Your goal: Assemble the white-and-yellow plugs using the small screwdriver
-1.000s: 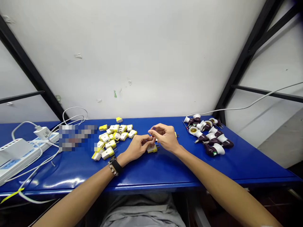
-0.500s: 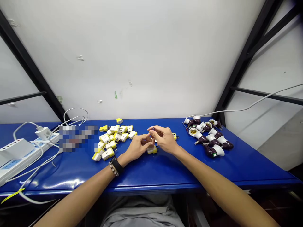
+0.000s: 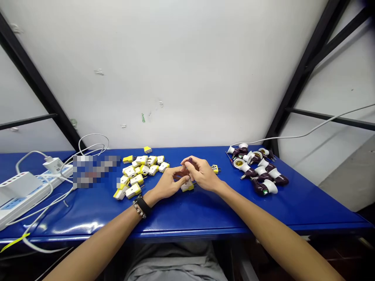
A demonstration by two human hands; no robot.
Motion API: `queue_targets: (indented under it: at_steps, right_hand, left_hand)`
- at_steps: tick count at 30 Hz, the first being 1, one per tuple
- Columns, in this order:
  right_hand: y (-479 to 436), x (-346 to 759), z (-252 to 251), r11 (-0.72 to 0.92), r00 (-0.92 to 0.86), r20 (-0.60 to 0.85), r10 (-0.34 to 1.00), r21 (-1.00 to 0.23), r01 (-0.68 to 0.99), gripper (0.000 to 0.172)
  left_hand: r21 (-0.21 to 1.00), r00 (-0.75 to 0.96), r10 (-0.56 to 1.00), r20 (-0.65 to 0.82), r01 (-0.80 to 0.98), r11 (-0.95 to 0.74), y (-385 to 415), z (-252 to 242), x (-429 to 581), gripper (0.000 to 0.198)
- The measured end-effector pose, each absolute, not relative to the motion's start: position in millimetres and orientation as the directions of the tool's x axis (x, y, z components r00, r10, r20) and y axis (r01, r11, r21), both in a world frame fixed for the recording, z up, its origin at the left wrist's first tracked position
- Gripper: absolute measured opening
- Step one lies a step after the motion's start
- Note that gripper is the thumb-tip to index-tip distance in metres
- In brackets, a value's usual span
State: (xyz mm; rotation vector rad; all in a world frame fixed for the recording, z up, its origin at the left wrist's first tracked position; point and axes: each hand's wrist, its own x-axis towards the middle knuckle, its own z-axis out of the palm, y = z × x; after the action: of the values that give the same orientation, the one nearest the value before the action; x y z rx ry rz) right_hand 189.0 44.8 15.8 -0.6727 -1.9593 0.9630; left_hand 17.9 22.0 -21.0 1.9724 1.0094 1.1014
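My right hand (image 3: 200, 173) is closed, thumb and fingers pinching a small dark purple thing (image 3: 190, 159) whose rounded end shows above the fingers. My left hand (image 3: 170, 182) meets it from the left, fingertips together; what lies between them is hidden. Just below the fingertips is a yellow and white plug (image 3: 187, 186), partly covered by the hands. Another yellow plug piece with metal pins (image 3: 216, 169) lies right of my right hand. On the left side, a pile of yellow and white plugs (image 3: 137, 179) is spread on the blue table (image 3: 187, 212).
White and dark purple lamp holders (image 3: 260, 177) with plug pins are heaped at the right. At the left stand a white power strip (image 3: 35, 195) and loose white cables (image 3: 54, 203). A white wall (image 3: 181, 78) and black metal frame bars (image 3: 295, 82) rise behind.
My right fingers have shifted slightly left, and more of the dark purple end shows. Both hands stay at the same spot over the plug.
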Motion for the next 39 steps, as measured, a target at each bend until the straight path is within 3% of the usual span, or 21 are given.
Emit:
queue_targets:
  at_steps: [6,10,13,17,22,27,32,39]
  right_hand:
    - [45.2,189.7,15.3,0.551,-0.492,0.436,0.753,-0.827,0.112,0.033]
    - [46.1,189.4,14.9,0.533,-0.476,0.434,0.765,-0.842,0.088,0.023]
    - [46.7,190.7,15.4,0.51,-0.533,0.411,0.74,-0.859,0.046,0.025]
    - [46.2,191.3,16.2,0.514,-0.513,0.422,0.748,-0.856,0.046,0.032]
    - [46.4,189.2,15.9,0.512,-0.523,0.425,0.739,-0.859,0.025,0.021]
    - [51.1,190.4,15.5,0.496,-0.474,0.44,0.763,-0.868,-0.008,0.023]
    - [54.1,193.2,17.6,0.47,-0.42,0.438,0.795,-0.882,-0.031,0.026]
    - [48.5,192.1,17.1,0.5,-0.502,0.419,0.756,-0.866,0.029,0.02]
  left_hand:
    - [0.787,0.284,0.868,0.408,0.372,-0.492,24.6,-22.6,16.8,0.019]
    - [0.767,0.307,0.858,0.413,0.39,-0.509,23.6,-20.1,16.5,0.019]
    - [0.763,0.354,0.853,0.383,0.399,-0.508,21.6,-16.3,15.0,0.02]
    - [0.767,0.275,0.874,0.4,0.421,-0.484,23.9,-17.8,15.3,0.025]
    - [0.75,0.256,0.87,0.422,0.44,-0.493,26.5,-21.6,16.5,0.028]
    - [0.734,0.232,0.863,0.449,0.455,-0.504,24.6,-12.9,8.4,0.022]
    - [0.697,0.359,0.857,0.37,0.502,-0.511,24.0,-8.8,-1.8,0.015]
    - [0.624,0.481,0.824,0.301,0.554,-0.551,20.2,-12.6,-4.0,0.034]
